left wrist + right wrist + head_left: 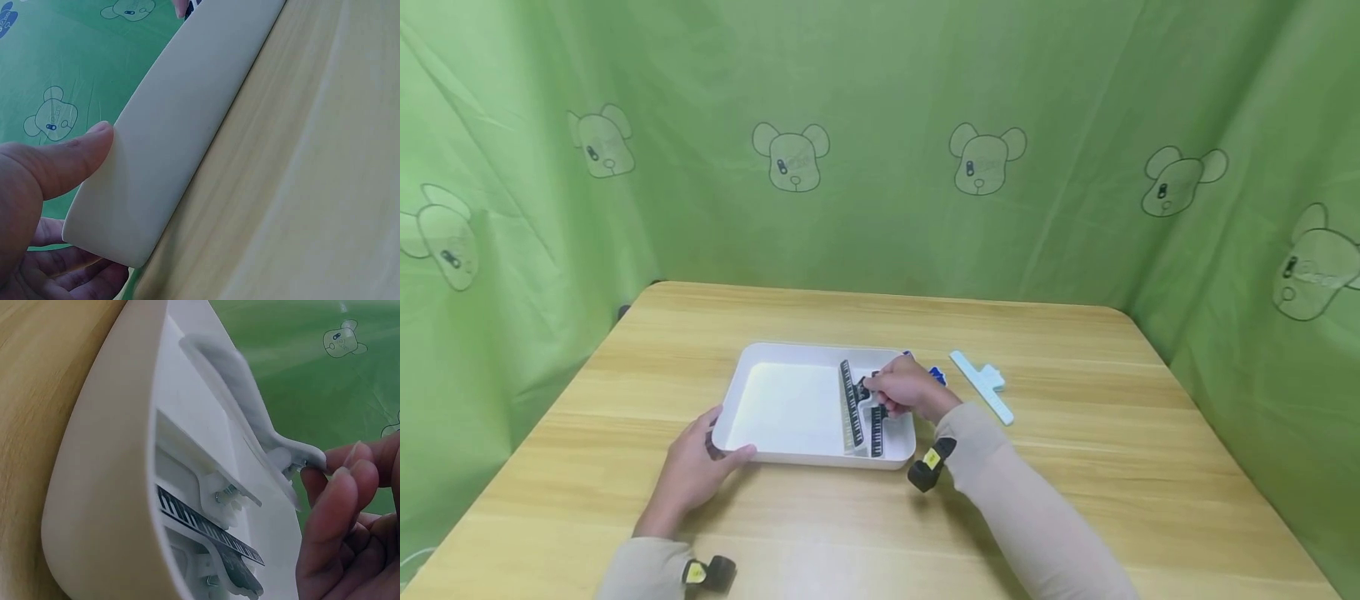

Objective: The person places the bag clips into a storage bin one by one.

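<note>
1. Tray point(775, 408): a white, shallow, rectangular tray on a wooden table point(1075, 500), used below as the landmark.
2. Left hand point(692, 471): grips the tray's near left corner, with the thumb point(75, 159) laid on the outer wall and the other fingers curled beneath the rim.
3. Right hand point(906, 390): reaches over the tray's right end. Its fingertips point(340, 481) pinch the handle tab of a clip point(852, 404), a long sealing clip with black-and-white key markings, angled up inside the tray.
4. Second clip point(877, 429): a second marked clip lies flat in the tray's right end, just beside the held one. The right wrist view suggests a third, but the count cannot be told.
5. Pale clip point(983, 385): a light blue clip on the table, right of the tray and apart from it.
6. Blue object point(936, 375): just beyond the tray's right rim, mostly hidden by the right hand and not identifiable.
7. Risks, as judged: the pinch is narrow and sits at one end, so the held clip may pivot and slip. It may also snag the clip beside it. A loosened left grip would let the light tray slide.
8. Obstructions: the tray's right wall and the neighbouring clip crowd the right hand.
</note>
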`<state>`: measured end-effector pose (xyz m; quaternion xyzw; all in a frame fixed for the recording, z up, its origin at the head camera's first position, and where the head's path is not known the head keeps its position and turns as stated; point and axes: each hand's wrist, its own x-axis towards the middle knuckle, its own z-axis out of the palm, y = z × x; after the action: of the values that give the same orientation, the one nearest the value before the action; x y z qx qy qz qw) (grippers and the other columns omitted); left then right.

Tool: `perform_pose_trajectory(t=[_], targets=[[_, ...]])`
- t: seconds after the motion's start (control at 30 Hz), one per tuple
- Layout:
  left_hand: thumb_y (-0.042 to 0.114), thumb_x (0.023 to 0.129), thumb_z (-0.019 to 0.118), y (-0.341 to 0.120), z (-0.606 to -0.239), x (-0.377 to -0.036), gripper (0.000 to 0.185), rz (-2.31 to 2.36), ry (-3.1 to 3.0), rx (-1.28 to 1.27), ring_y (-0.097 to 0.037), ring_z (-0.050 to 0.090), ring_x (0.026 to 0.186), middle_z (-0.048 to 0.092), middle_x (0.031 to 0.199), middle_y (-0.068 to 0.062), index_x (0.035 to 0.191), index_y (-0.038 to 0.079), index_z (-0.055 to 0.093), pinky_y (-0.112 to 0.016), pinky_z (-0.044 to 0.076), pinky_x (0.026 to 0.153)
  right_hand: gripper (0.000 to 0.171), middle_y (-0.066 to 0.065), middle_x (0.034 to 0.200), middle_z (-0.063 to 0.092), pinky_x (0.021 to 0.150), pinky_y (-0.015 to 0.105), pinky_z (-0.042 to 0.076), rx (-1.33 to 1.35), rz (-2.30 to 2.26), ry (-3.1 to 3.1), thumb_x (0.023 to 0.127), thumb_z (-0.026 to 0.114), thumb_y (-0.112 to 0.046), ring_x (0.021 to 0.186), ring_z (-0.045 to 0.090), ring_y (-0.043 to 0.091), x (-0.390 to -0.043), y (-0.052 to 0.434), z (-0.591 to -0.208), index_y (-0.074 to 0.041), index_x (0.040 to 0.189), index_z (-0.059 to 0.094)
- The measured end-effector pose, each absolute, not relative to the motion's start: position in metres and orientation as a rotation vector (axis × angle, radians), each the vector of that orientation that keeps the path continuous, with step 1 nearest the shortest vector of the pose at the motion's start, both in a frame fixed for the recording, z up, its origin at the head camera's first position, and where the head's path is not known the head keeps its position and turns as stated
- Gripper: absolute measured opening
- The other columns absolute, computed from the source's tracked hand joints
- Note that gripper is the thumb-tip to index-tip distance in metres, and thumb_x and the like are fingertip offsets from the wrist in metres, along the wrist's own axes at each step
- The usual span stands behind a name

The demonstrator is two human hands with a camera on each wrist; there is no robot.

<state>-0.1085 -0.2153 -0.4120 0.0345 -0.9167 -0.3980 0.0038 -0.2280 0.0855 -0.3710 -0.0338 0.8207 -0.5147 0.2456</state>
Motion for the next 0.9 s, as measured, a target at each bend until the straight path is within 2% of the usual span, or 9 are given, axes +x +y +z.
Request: perform_pose_trajectory(t=[0.43,0.63,0.9], targets=[[0.043,0.082,0.075,-0.216,-0.419,-0.100,0.093,-1.229,-2.907,0.132,-0.050,0.035,0.132,0.037,0.144,-0.033,0.146,-0.007,0.029,-0.060,0.026,0.109,0.028,0.000,0.056,0.052,0.043,0.019,0.045,-0.084,-1.350,2.238,0.093,0.063,-0.016,0.046,0.044,0.009,-0.222,0.084,-0.381,-0.006,0.067,0.060],[0.041,0.083,0.075,-0.214,-0.413,-0.114,0.089,-1.251,-2.846,0.080,-0.049,0.035,0.132,0.038,0.144,-0.032,0.147,-0.005,0.032,-0.059,0.026,0.110,0.032,0.001,0.057,0.050,0.044,0.019,0.044,-0.075,-1.383,2.296,0.093,0.063,-0.014,0.048,0.043,0.010,-0.231,0.087,-0.373,-0.007,0.063,0.055],[0.040,0.083,0.075,-0.217,-0.414,-0.112,0.091,-1.252,-2.879,0.118,-0.048,0.033,0.133,0.036,0.145,-0.031,0.147,-0.006,0.029,-0.058,0.025,0.111,0.029,0.001,0.055,0.050,0.043,0.019,0.044,-0.092,-1.360,2.262,0.093,0.063,-0.014,0.046,0.044,0.009,-0.229,0.081,-0.374,-0.005,0.066,0.058]])
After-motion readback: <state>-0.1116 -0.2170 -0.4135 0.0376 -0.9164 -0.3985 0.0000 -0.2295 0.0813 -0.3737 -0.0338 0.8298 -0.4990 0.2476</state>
